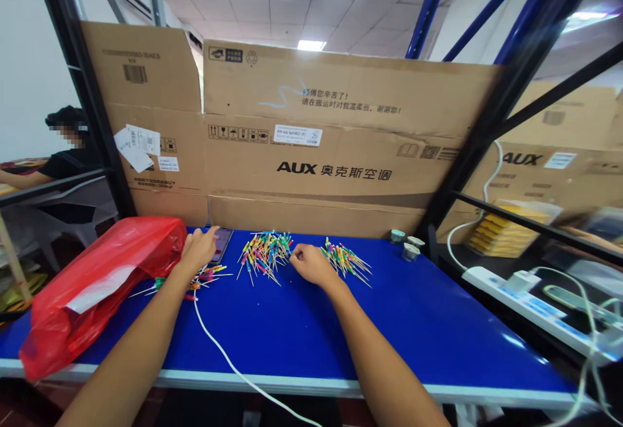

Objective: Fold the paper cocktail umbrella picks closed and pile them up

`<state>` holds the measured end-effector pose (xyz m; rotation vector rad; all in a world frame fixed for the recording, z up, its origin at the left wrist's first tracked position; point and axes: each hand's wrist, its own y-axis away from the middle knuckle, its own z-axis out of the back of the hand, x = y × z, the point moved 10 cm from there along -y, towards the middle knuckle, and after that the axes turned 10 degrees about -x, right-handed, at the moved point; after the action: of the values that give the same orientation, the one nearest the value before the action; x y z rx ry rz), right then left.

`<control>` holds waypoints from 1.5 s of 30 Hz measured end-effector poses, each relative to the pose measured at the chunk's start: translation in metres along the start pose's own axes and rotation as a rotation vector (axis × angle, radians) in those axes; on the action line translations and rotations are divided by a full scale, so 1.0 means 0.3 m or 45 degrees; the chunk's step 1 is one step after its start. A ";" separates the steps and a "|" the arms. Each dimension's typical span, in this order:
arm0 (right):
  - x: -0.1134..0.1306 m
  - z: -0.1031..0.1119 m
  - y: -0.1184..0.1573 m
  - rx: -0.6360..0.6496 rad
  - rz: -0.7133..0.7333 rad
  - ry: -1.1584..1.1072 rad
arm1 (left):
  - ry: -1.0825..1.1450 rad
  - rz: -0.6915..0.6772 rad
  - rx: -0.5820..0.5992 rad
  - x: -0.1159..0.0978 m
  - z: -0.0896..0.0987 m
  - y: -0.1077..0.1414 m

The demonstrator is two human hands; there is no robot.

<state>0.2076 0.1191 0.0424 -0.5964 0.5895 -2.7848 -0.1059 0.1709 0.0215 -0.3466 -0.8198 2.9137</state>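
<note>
My left hand reaches over the near-left edge of a dark phone lying on the blue table, one finger stretched out above its screen. Under that wrist lies a small pile of thin pale sticks with coloured ends, partly hidden by my forearm. A larger middle pile of the same sticks sits between my hands. My right hand rests beside it with curled fingers; whether a stick is between them cannot be made out. Just right of this hand is another stick pile.
A red plastic bag covers the table's left side. A white cable runs over the front edge. Small cups stand at the back right, before a cardboard wall. A power strip lies right; a person sits far left.
</note>
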 end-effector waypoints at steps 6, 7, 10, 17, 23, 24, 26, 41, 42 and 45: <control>0.043 0.018 0.001 -0.033 0.095 -0.168 | 0.004 0.014 -0.058 -0.026 0.041 0.001; 0.058 0.020 0.004 -0.041 0.130 -0.217 | 0.073 0.004 -0.096 -0.054 0.055 0.001; 0.102 0.031 0.012 -0.088 0.202 -0.387 | 0.499 -0.111 -0.166 -0.207 0.089 0.015; 0.201 0.011 0.045 -0.064 0.328 -0.684 | 1.138 -0.281 0.105 -0.529 0.050 0.134; 0.229 0.023 0.052 -0.031 0.377 -0.639 | 1.202 -0.133 0.009 -0.469 0.054 0.130; 0.224 0.030 0.050 -0.042 0.367 -0.644 | 1.172 -0.138 0.005 -0.463 0.060 0.128; 0.202 0.046 0.042 -0.086 0.304 -0.702 | 1.072 -0.201 -0.016 -0.465 0.081 0.129; 0.188 0.029 0.035 -0.053 0.287 -0.925 | 0.774 -0.680 -0.107 -0.542 0.130 0.173; 0.187 0.030 0.035 -0.055 0.290 -0.931 | 0.762 -0.689 -0.105 -0.543 0.132 0.173; 0.179 0.026 0.032 -0.064 0.281 -0.943 | 0.734 -0.710 -0.091 -0.540 0.128 0.171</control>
<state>0.1646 0.0916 0.0630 -1.3771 0.5090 -2.1194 0.0405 0.0834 0.0575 -0.7714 -0.7630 2.1119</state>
